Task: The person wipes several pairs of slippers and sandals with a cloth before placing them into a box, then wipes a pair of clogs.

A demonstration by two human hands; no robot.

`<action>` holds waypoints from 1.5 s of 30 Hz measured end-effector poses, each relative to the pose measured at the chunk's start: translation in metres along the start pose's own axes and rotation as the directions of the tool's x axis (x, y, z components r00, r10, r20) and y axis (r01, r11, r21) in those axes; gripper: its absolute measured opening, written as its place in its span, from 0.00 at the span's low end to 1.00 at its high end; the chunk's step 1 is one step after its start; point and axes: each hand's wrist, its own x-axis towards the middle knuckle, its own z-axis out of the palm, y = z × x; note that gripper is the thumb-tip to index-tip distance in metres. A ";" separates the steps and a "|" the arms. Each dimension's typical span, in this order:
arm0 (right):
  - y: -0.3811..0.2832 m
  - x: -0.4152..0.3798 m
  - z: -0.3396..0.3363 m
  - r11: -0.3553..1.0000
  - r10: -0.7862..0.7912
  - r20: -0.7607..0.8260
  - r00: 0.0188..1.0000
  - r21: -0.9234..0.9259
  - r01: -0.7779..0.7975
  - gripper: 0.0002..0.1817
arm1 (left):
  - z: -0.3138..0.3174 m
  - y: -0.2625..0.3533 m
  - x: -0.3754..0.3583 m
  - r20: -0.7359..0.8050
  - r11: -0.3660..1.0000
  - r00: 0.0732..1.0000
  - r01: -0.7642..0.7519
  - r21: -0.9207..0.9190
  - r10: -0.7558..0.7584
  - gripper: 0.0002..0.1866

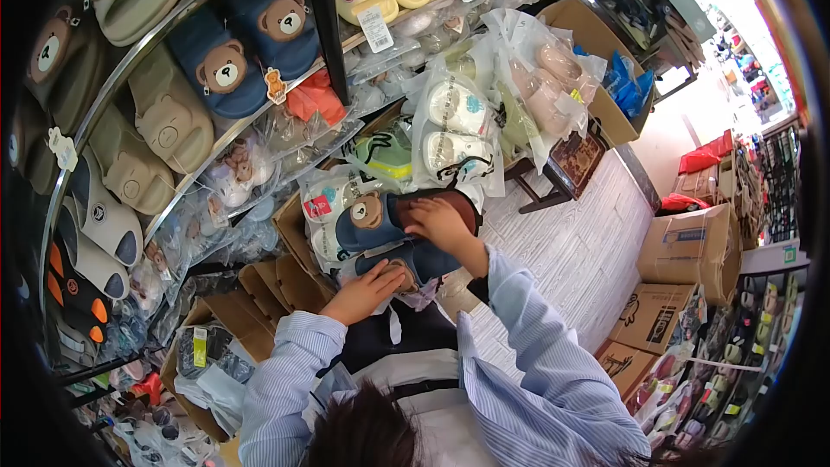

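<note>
A pair of navy slippers with brown bear faces is held in front of my chest. My right hand [439, 223] grips the upper navy bear slipper [372, 218] at its brown insole, fingers curled over the edge. My left hand [373, 289] holds the lower navy slipper [425, 261] from below, covering its bear face. The two slippers lie one above the other, touching. Under them sits a plastic bag with a red label [322, 201] on a pile of bagged slippers.
Slanted display racks [186, 95] with bear slippers fill the left. Bagged slippers [456, 125] hang and pile up ahead. Open cartons [285, 281] stand below the racks. More cardboard boxes [687, 246] line the right of the pale plank floor [579, 242].
</note>
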 end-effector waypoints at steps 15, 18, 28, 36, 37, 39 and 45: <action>-0.004 0.003 -0.021 0.994 0.105 -0.067 0.992 0.027 -0.103 0.22 | -0.004 0.003 -0.001 0.002 1.000 1.000 -0.002 -0.011 0.002 0.32; -0.010 -0.008 0.009 0.999 0.041 -0.028 0.999 -0.030 -0.042 0.23 | 0.000 0.003 -0.001 -0.003 1.000 1.000 0.006 0.005 -0.006 0.32; -0.022 -0.036 -0.015 0.979 0.125 0.010 0.992 -0.165 -0.122 0.33 | -0.001 0.008 0.000 -0.004 0.999 1.000 0.026 0.022 -0.026 0.31; 0.030 -0.079 -0.014 0.535 0.841 -0.088 0.533 0.268 -0.801 0.40 | -0.005 0.007 0.000 -0.030 1.000 1.000 0.008 0.025 -0.008 0.32; 0.026 -0.085 -0.017 0.531 0.845 -0.091 0.527 0.269 -0.804 0.40 | -0.006 0.008 0.002 -0.020 1.000 1.000 0.012 0.021 -0.011 0.32; 0.008 -0.093 -0.030 0.855 0.474 -0.192 0.859 -0.132 -0.501 0.41 | -0.005 0.008 0.002 0.001 1.000 1.000 0.015 0.019 -0.015 0.32; -0.046 -0.118 -0.012 0.940 -0.069 0.171 0.983 -0.320 0.122 0.41 | -0.001 0.003 0.000 -0.001 0.999 1.000 -0.020 0.034 0.020 0.33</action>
